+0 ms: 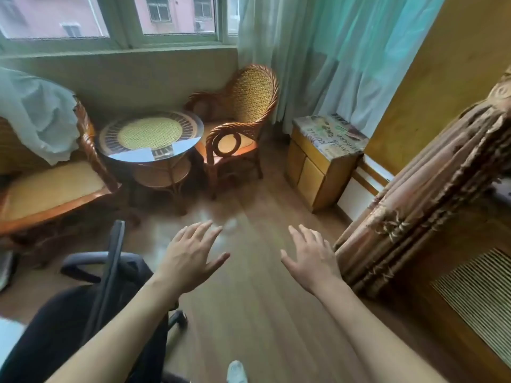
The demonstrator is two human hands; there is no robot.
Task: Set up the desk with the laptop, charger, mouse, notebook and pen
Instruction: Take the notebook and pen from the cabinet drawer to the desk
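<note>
Taking the black office chair (91, 313) as the landmark, the scene ran left to right as follows. Beyond the chair and to its left stood a rattan bench (52, 189). Just past the chair's backrest stood a round glass-topped table (150, 134), with a rattan armchair (240, 117) beyond that. The left hand (190, 261) hovered just right of the chair's backrest, fingers spread wide and holding nothing. The right hand (312, 261) hung further right of the chair, equally splayed and empty. Well right of the chair were a small wooden cabinet (318, 172) and a bunched curtain (420, 189).

None of the laptop, charger, mouse, notebook or pen showed anywhere in view, nor did a desk that could be told as such. So the task's things lay nowhere near the fingers, and their whereabouts could not be judged.

The likeliest trouble lay underfoot. The chair sat close to the person's left, its wheeled base (177, 317) jutting toward the open floor (249, 299), and a careless step could have caught it. The view was also smeared, which suggested quick movement. A fast turn beside the curtain or the cabinet might have brought a bump.
</note>
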